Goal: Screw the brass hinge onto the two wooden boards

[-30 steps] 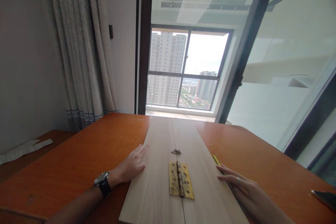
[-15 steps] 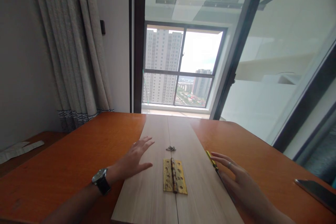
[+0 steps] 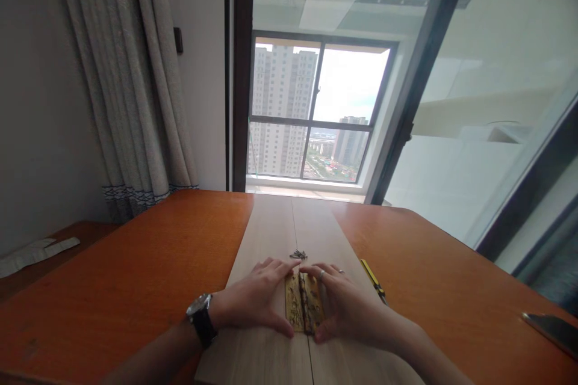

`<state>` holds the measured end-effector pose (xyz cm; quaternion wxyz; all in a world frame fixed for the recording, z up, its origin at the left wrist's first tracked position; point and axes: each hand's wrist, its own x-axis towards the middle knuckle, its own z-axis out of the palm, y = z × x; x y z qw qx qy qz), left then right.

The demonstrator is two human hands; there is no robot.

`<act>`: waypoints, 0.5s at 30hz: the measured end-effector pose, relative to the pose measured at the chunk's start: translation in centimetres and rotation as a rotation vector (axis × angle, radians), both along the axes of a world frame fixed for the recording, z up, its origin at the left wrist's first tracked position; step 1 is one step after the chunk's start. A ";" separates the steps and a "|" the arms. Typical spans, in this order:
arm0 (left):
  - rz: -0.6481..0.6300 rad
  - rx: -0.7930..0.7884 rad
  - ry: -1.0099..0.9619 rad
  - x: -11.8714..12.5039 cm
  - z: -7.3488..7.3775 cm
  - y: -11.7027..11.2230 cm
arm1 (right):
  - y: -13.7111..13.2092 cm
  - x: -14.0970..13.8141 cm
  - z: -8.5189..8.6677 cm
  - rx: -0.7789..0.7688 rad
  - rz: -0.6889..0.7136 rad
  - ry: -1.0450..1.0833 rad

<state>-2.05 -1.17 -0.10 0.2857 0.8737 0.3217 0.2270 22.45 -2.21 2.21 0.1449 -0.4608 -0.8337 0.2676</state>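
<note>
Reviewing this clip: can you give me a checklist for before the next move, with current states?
1. Hinge across the seam between the boards: ok.
2. Left hand and right hand at opposite sides of the hinge: ok.
3. All hinge holes exposed: not ok, the right hand covers part.
4. Small fasteners clear of the left hand: cannot tell, they look very close.
5. Yellow-and-black tool in neither hand: ok, by the boards' right edge.

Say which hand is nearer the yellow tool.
Right: the right hand is just left of the yellow tool, at the right side of the hinge; the left hand is farther left, on the hinge's other side.
</note>
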 end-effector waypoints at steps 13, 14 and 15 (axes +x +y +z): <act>-0.087 -0.293 -0.329 0.8 -1.4 0.3 | 2.0 0.2 -0.5 -0.294 -0.111 0.437; -0.076 -0.333 -0.378 0.9 -1.4 0.5 | 2.3 0.3 -0.4 -0.317 -0.110 0.521; -0.060 -0.383 -0.441 0.9 -1.5 0.7 | 2.7 0.4 -0.3 -0.322 -0.111 0.595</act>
